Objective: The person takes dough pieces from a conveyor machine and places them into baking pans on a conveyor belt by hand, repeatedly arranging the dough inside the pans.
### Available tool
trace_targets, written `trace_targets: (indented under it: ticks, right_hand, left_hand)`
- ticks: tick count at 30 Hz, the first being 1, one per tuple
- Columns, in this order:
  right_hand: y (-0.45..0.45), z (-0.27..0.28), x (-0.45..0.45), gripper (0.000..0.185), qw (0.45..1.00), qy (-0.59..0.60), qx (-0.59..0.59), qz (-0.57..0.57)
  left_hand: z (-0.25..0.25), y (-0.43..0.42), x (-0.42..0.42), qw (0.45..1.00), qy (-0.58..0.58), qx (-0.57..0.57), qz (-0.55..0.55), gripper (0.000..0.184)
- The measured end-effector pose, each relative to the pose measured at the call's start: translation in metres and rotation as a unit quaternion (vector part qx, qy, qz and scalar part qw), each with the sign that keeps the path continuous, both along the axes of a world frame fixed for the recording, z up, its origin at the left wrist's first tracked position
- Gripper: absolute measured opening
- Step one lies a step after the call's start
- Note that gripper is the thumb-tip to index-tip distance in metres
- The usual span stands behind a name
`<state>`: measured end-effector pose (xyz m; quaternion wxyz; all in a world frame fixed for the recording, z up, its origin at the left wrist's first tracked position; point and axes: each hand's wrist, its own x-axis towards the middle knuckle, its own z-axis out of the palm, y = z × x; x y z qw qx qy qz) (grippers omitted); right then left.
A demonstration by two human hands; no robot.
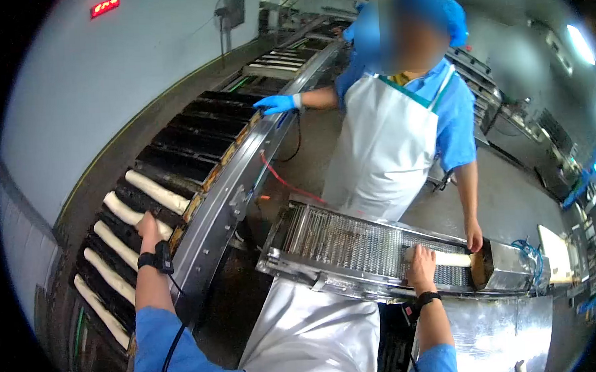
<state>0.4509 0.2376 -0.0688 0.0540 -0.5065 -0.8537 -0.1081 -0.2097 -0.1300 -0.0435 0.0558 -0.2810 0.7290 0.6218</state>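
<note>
My left hand point(149, 227) is closed on the lower end of a dough roll point(122, 208) that lies in a black tray slot on the left conveyor. Other pale dough rolls point(116, 244) rest in the slots beside it. On the right, my right hand point(421, 267) has its fingers curled round the left end of another dough roll point(452, 259), above the metal mesh belt point(341, 244). That roll's far end meets a brown piece point(478, 271) by the metal housing, close to a co-worker's bare hand.
A co-worker point(403, 126) in a white apron stands across the mesh belt, one blue-gloved hand point(277, 104) on the conveyor's edge. The conveyor's metal rail point(225, 203) runs between my arms. A metal box point(514, 265) closes the belt's right end.
</note>
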Motion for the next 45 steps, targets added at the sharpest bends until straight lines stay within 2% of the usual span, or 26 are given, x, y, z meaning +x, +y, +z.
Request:
trace_targets:
  ticks: [4,9,11,13,14,15,17,19,21,23,25,27,28,31,32,33,34,35,36,37,38,39,40,42,44,45]
  right_hand:
    - [-0.003,0.007,0.005,0.044,0.999,-0.041,0.008,0.016]
    - [-0.029,0.038,-0.038,0.025,0.999,-0.041,0.023,-0.006]
    - [-0.038,0.063,-0.059,0.021,1.000,-0.024,0.010,0.010]
    - [-0.034,0.091,-0.080,0.027,0.991,0.042,-0.127,0.029]
    - [-0.034,0.110,-0.089,0.031,0.966,0.180,-0.152,0.105]
    - [-0.034,0.133,-0.102,0.036,0.917,0.312,-0.174,0.178]
    - [-0.046,0.197,-0.138,0.037,0.828,0.427,-0.325,0.165]
    - [-0.081,0.255,-0.179,0.037,0.767,0.519,-0.331,0.179]
    - [-0.120,0.292,-0.216,0.034,0.629,0.610,-0.414,0.246]
    - [-0.143,0.304,-0.252,0.049,0.547,0.600,-0.516,0.273]
    - [-0.169,0.303,-0.280,0.067,0.414,0.554,-0.636,0.342]
    - [-0.192,0.289,-0.293,0.083,0.389,0.513,-0.644,0.414]
    - [-0.198,0.290,-0.290,0.094,0.410,0.481,-0.661,0.406]
    - [-0.197,0.273,-0.260,0.098,0.426,0.463,-0.678,0.380]
    - [-0.189,0.266,-0.242,0.091,0.404,0.455,-0.706,0.362]
    - [-0.182,0.255,-0.225,0.089,0.416,0.465,-0.703,0.342]
    - [-0.175,0.241,-0.204,0.084,0.446,0.481,-0.685,0.316]
    - [-0.166,0.225,-0.184,0.082,0.511,0.488,-0.648,0.283]
    - [-0.156,0.207,-0.159,0.079,0.575,0.492,-0.606,0.246]
    - [-0.151,0.190,-0.135,0.074,0.652,0.494,-0.548,0.175]
    - [-0.140,0.159,-0.104,0.073,0.716,0.493,-0.472,0.144]
    - [-0.130,0.124,-0.068,0.074,0.798,0.459,-0.381,0.090]
    - [-0.125,0.099,-0.028,0.076,0.902,0.334,-0.263,0.077]
    - [-0.136,0.079,0.033,0.076,0.958,0.236,-0.161,-0.021]
    - [-0.150,0.042,0.094,0.074,0.964,0.205,-0.135,-0.104]
    - [-0.154,0.027,0.120,0.073,0.952,0.165,-0.157,-0.206]
  left_hand:
    - [-0.042,-0.042,-0.004,0.998,-0.008,0.059,-0.024,0.069]
    - [-0.052,-0.085,0.011,0.996,-0.008,0.085,-0.017,0.063]
    - [-0.038,-0.098,0.026,0.996,0.007,0.085,-0.018,0.060]
    - [0.027,-0.096,0.081,0.992,0.026,0.110,-0.049,0.062]
    - [0.068,-0.074,0.104,0.992,0.087,-0.084,-0.021,0.062]
    - [0.069,-0.068,0.104,0.993,0.084,-0.086,-0.018,0.062]
    - [0.064,-0.061,0.102,0.939,0.324,-0.086,-0.078,0.065]
    - [0.081,-0.039,0.109,0.930,0.339,0.053,-0.132,0.067]
    - [0.089,-0.027,0.110,0.937,0.277,0.153,-0.151,0.071]
    - [0.113,-0.011,0.119,0.940,0.190,0.227,-0.167,0.079]
    - [0.113,0.001,0.108,0.916,0.140,0.353,-0.128,0.082]
    - [0.117,0.010,0.101,0.908,0.121,0.386,-0.109,0.085]
    - [0.116,0.011,0.093,0.911,0.111,0.381,-0.110,0.087]
    - [0.069,0.014,0.042,0.936,0.094,0.324,-0.098,0.088]
    - [0.053,0.013,0.026,0.953,0.084,0.275,-0.098,0.088]
    - [0.072,0.014,0.041,0.965,0.063,0.235,-0.096,0.085]
    - [0.053,0.013,0.027,0.972,0.103,0.198,-0.068,0.083]
    - [0.034,0.009,0.008,0.976,0.141,0.161,-0.044,0.081]
    - [0.031,0.007,0.007,0.975,0.134,0.176,-0.013,0.075]
    - [0.017,-0.004,-0.005,0.970,0.102,0.213,-0.053,0.069]
    - [0.003,-0.001,-0.016,0.981,0.078,0.176,-0.035,0.059]
    - [-0.011,0.002,-0.026,0.989,0.052,0.140,-0.018,0.052]
    - [-0.022,0.002,-0.032,0.988,0.047,0.138,-0.048,0.057]
    - [-0.038,0.003,-0.041,0.976,0.089,0.137,-0.145,0.067]
    - [-0.051,0.006,-0.055,0.967,0.117,0.078,-0.213,0.078]
    - [-0.055,0.012,-0.065,0.967,0.113,0.014,-0.226,0.083]
